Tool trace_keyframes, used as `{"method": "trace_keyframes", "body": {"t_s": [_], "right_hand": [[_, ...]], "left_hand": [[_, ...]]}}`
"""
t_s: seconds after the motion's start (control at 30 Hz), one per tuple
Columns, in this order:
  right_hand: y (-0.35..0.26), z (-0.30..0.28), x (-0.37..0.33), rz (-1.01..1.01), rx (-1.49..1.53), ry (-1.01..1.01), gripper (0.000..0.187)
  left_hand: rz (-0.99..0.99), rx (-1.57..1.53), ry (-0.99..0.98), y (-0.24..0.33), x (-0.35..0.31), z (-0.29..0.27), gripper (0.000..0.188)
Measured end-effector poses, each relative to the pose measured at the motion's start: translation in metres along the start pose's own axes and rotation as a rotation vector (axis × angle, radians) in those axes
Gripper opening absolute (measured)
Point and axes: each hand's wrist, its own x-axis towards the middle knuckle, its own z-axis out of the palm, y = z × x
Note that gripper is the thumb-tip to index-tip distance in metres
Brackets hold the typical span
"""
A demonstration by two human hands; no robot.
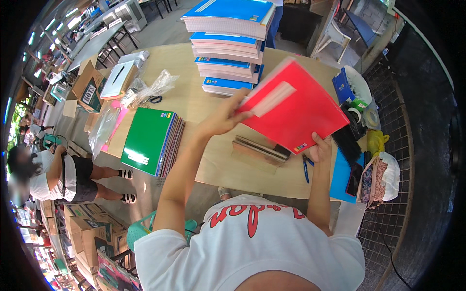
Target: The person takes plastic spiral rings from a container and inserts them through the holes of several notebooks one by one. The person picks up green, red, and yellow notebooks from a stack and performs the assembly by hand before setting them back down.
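Observation:
A red spiral notebook [303,104] is held up, tilted, over the table in both my hands. My left hand [228,115] grips its left edge, thumb on the cover and the other fingers mostly hidden behind. My right hand [319,147] holds the lower right edge, its thumb near the corner. Below the notebook a low brown cardboard holder [257,154] lies on the table. Behind it rises a tall stack of blue-covered notebooks [225,29]. To my left lies a pile of notebooks with a green cover [148,138] on top.
The wooden table [218,169] carries blue pliers [306,169], black-handled scissors [155,99] and crumpled clear plastic [162,83]. At right are a phone [354,179], a patterned pouch [373,179], tape rolls and a blue box [342,87]. A person [58,172] stands at left near cardboard boxes [92,233].

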Motion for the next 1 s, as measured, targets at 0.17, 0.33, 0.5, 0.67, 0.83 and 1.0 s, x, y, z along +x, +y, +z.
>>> {"method": "trace_keyframes", "body": {"t_s": [0.17, 0.33, 0.5, 0.67, 0.83, 1.0], "right_hand": [[0.023, 0.083, -0.014, -0.070, -0.684, 0.100, 0.033], [0.070, 0.104, -0.004, -0.129, -0.875, -0.091, 0.030], [0.080, 0.091, -0.003, -0.110, -0.905, -0.098, 0.033], [0.068, 0.056, -0.031, 0.057, -1.047, 0.013, 0.033], [0.115, -0.061, -0.084, 0.037, -0.862, 0.128, 0.046], [0.129, -0.038, -0.078, 0.026, -0.704, 0.110, 0.055]], "left_hand": [[-0.260, -0.029, 0.511, -0.090, -0.073, -0.020, 0.050], [-0.189, -0.147, 0.617, -0.142, -0.125, -0.032, 0.048], [-0.393, -0.161, 0.591, -0.142, -0.123, -0.021, 0.042], [-0.547, -0.124, 0.468, -0.179, -0.135, 0.009, 0.051], [-0.319, -0.116, 0.306, -0.191, -0.112, 0.053, 0.064], [-0.442, -0.182, 0.371, -0.189, -0.142, 0.046, 0.065]]}}
